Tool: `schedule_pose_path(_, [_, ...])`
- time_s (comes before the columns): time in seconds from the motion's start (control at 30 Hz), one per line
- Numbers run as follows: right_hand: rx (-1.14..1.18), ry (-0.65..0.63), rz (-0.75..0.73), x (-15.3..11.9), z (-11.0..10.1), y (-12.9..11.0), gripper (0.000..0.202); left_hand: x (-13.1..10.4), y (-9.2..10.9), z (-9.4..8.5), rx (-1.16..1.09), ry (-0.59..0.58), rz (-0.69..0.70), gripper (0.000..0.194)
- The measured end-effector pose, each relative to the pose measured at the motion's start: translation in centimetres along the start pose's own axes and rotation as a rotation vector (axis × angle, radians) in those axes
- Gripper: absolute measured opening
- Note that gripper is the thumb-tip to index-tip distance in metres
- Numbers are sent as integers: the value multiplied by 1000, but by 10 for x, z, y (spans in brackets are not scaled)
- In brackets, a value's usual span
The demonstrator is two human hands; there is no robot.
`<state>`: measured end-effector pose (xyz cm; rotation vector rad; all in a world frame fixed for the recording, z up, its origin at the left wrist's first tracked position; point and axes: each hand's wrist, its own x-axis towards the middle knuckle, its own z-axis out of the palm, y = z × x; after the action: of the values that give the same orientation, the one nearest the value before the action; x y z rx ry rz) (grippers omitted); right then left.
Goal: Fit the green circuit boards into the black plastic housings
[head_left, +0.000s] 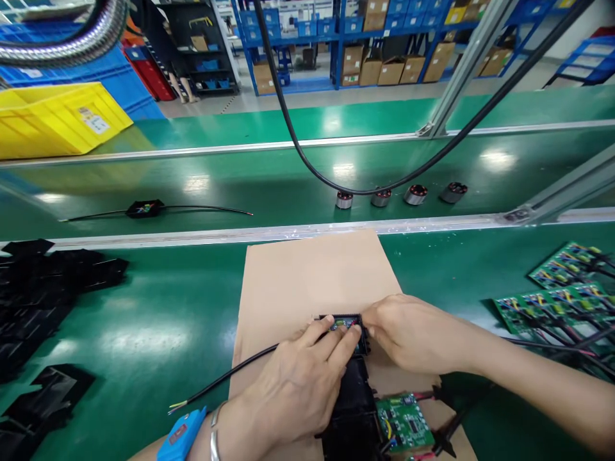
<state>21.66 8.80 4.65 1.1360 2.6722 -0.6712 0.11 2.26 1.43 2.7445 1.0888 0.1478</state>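
Note:
My left hand point(307, 378) lies over a small black plastic case point(364, 342), its fingers stretched out and the tips resting on the circuit board point(342, 324) inside. At the right edge of that case, my right hand point(403, 330) is closed in a pinch; what its fingers hold is hidden. A black cable point(240, 366) with bare coloured wire ends runs out to the left from under my left hand. Closer to me are another black case part point(353, 410) and a green circuit board point(406, 422) with wires. Cardboard point(317, 272) lies underneath.
Black plastic cases point(43, 301) are heaped at the left. Wired green boards point(552, 307) lie at the right. Beyond a metal rail point(211, 237) stand several round metal motor parts point(416, 194) and a cabled black unit point(145, 209). A black cable point(327, 182) hangs across the view.

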Motion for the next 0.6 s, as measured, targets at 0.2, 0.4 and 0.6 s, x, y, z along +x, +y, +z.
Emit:
schedule_pose_path(0.2, [-51,-65,58,9,4,-8,19,10,6,-6,8,-79,15,46])
schedule_pose_path(0.4, [-77,-17,84,0,7,-12,19,15,8,-11,-29,-91,-29,48])
schedule_pose_path(0.6, [-157,272,-2,-17,33,-5,16,6,7,2,22,-26,-23,61])
